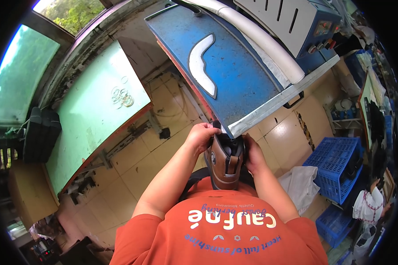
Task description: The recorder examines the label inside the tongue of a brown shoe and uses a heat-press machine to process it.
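A brown shoe (pixel 223 168) with a round dial on its side and a dark lining stands against my front, its opening facing up. My left hand (pixel 202 136) pinches the edge of the opening, where a small white patch shows by the thumb. Around the shoe's other side my right hand (pixel 253 155) is closed, its fingertips partly hidden behind the shoe. Just beyond both hands is the near corner of a blue worktop (pixel 247 95). A curved white piece with a dark border (pixel 199 66) lies flat on that worktop.
A long white roll (pixel 261 39) and a blue-and-white control box (pixel 314 31) sit at the worktop's far side. To the left is a pale green table (pixel 93 115) with several thin rings (pixel 123 97). Blue crates (pixel 331 163) and a white cloth (pixel 298 185) are at right.
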A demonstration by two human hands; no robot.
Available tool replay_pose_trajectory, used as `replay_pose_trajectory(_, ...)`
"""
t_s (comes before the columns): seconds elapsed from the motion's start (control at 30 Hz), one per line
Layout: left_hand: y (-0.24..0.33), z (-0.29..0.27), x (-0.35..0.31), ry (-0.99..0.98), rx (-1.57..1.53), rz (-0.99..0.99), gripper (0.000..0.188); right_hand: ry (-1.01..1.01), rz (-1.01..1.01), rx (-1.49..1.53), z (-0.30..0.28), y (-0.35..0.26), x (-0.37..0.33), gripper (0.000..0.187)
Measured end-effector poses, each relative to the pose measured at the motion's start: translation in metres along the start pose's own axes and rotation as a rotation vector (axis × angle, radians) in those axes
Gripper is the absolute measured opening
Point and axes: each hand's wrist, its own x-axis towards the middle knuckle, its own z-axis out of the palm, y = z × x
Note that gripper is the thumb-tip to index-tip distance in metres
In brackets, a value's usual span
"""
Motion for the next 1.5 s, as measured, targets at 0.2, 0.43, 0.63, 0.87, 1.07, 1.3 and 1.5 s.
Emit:
replay_pose_trajectory(0.2,0.002,0.002,-0.004,-0.013,0.040,0.015,0.022,0.006,0.029,-0.021,0.013,-0.006,0.011,0.037)
replay_pose_trajectory(0.43,-0.003,0.006,-0.013,0.021,0.103,0.042,0.024,-0.060,0.279,0.107,0.025,-0.031,0.000,0.035)
replay_pose_trajectory(0.63,-0.017,0.008,-0.023,0.012,0.139,0.125,0.025,-0.221,0.199,-0.052,0.005,-0.035,-0.002,0.020)
replay_pose_trajectory(0.87,-0.058,0.018,-0.055,0.060,0.145,0.215,0.023,-0.170,0.176,-0.242,0.009,-0.035,-0.034,0.021)
replay_pose_trajectory(1.07,-0.080,0.035,-0.108,-0.018,0.130,0.291,0.024,-0.241,0.061,-0.422,-0.003,-0.045,-0.088,0.010)
replay_pose_trajectory(1.3,-0.073,0.029,-0.164,-0.208,0.023,0.628,0.023,-0.509,-0.334,-0.518,-0.012,-0.068,-0.132,0.016)
replay_pose_trajectory(1.5,-0.073,0.048,-0.185,-0.278,0.567,0.684,0.018,-0.630,-0.339,-0.432,-0.017,-0.071,-0.142,0.018)
